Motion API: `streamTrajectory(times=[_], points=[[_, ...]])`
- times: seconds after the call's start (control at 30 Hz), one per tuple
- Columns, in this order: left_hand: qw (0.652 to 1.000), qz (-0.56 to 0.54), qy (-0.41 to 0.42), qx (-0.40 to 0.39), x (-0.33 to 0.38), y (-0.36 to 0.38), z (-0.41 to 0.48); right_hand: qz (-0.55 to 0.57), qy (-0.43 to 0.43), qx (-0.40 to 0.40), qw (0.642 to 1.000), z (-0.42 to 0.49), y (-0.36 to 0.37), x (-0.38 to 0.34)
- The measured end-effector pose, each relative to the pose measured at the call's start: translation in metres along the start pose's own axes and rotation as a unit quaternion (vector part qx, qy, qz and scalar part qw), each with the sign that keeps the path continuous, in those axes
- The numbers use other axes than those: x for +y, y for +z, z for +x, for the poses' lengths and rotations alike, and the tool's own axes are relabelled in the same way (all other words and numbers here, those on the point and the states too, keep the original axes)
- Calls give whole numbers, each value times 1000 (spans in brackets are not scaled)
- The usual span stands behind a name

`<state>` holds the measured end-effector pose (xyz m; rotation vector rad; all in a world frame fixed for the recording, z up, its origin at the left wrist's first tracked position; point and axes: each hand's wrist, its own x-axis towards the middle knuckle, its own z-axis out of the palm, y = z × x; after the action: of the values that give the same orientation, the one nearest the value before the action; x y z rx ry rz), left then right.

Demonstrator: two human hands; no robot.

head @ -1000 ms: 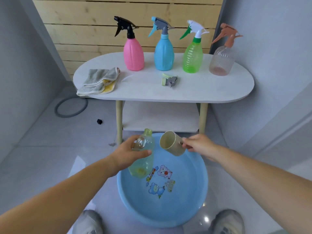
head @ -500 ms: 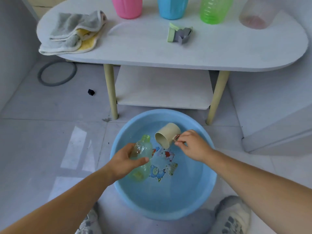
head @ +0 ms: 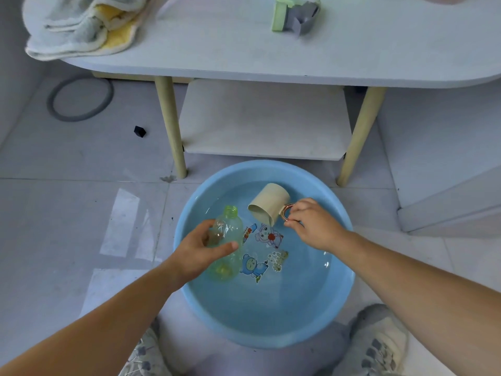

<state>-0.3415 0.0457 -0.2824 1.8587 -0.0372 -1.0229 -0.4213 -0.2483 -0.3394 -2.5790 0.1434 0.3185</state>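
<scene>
A round blue basin (head: pixel 344 289) with water and cartoon stickers on its bottom stands on the floor between my shoes. My left hand (head: pixel 199 253) grips a clear pale-green bottle (head: pixel 226 229) with no cap, held tilted over the basin's left side. My right hand (head: pixel 311 223) pinches the ring handle of a beige cup (head: pixel 267 203). The cup is tipped on its side low over the water, mouth toward the bottle.
A white oval table (head: pixel 271 52) with pale wooden legs and a lower shelf stands just behind the basin. On it lie folded grey and yellow cloths (head: pixel 81 28) and a green-grey spray trigger head (head: pixel 295 14). A grey ring (head: pixel 80 100) and a small black piece (head: pixel 139 131) lie on the tiled floor.
My view has dropped toward the floor. Both hands have come down into the basin with the bottle and the cup, and the cup has tipped further toward the water.
</scene>
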Motion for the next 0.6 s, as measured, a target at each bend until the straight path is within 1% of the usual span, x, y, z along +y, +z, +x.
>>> streamTrajectory(times=[0.17,0.3,0.37,0.43,0.47,0.6], points=[[1000,6,1,3,0,0,0,-11,2,-17,1000,-2,4,-2],[1000,19,9,7,3,2,-2,15,19,-28,999,-4,5,-13],[999,29,14,7,3,2,-1,78,52,-7,996,-5,2,-22],[999,36,16,4,5,1,-3,148,121,-1,982,-6,-4,-28],[999,39,27,4,9,0,-10,169,140,3,976,-10,-13,-35],[998,47,42,-1,17,-2,-13,289,193,2,938,-15,-31,-39]])
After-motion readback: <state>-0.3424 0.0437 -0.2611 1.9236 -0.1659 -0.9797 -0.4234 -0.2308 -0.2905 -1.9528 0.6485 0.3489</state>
